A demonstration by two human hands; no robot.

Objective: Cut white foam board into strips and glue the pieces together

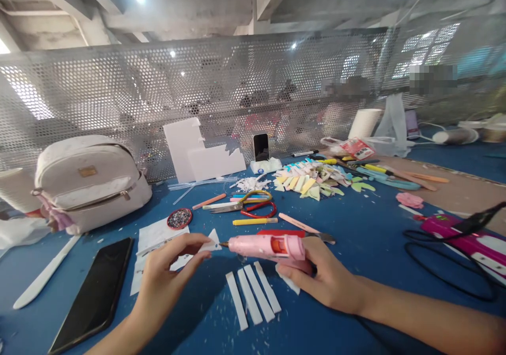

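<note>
Between the fingertips of my left hand (pixel 179 257) is a small white foam piece (pixel 213 240) with a pointed top and a dark dot on it. My right hand (pixel 322 276) is wrapped round a pink hot glue gun (pixel 263 247). The gun points left, its dark nozzle at or very near the foam piece; I cannot tell if they touch. Several white foam strips (pixel 250 296) lie side by side below the gun. Another white scrap (pixel 288 278) shows partly under my right hand. Scissors (pixel 253 206) with yellow and red handles rest beyond the gun.
A black phone (pixel 95 291) and a white plastic knife (pixel 49 273) lie at left, near a white backpack (pixel 89 181). Coloured scraps (pixel 312 178) and pens sit at the back. A magenta power strip (pixel 454 239) with a black cable lies at right. A perforated metal screen (pixel 221 91) stands behind.
</note>
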